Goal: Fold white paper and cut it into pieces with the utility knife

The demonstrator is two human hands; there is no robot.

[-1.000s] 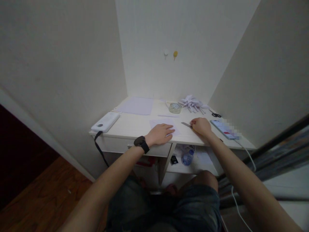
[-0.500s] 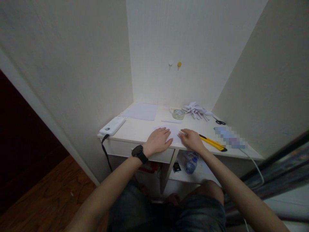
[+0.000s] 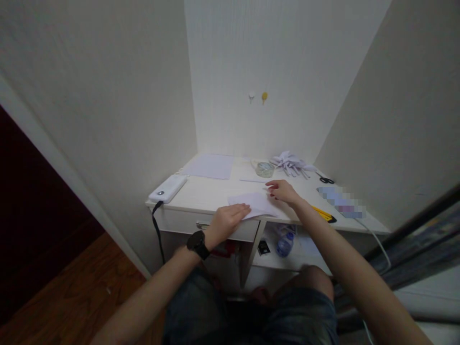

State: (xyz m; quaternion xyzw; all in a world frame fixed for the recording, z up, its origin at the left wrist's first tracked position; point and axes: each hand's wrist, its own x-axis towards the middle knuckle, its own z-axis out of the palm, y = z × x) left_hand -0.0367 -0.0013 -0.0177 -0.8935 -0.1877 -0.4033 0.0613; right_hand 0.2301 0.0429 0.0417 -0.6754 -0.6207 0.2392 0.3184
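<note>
A small sheet of white paper (image 3: 259, 203) lies near the front edge of the desk, one edge slightly raised. My left hand (image 3: 230, 219), below a black watch, rests its outstretched fingers on the paper's near left corner; its thumb is hidden. Just above the paper's right side, my right hand (image 3: 282, 191) is open, fingers bent and apart, with nothing visible in them. A thin white paper stick (image 3: 252, 180) lies behind the paper, close to the right fingertips. The yellow utility knife (image 3: 324, 214) is partly covered by my right forearm.
A larger paper sheet (image 3: 210, 166) lies at the back left, a roll of clear tape (image 3: 265, 168) and white paper pinwheels (image 3: 290, 163) at the back. Black-handled scissors (image 3: 327, 180) are at right, a white power bank (image 3: 168, 188) at left. A bottle (image 3: 285, 245) lies on the shelf below.
My left hand has slid toward me and left to the paper's near corner. My right hand has lifted off the paper's right edge and moved farther back.
</note>
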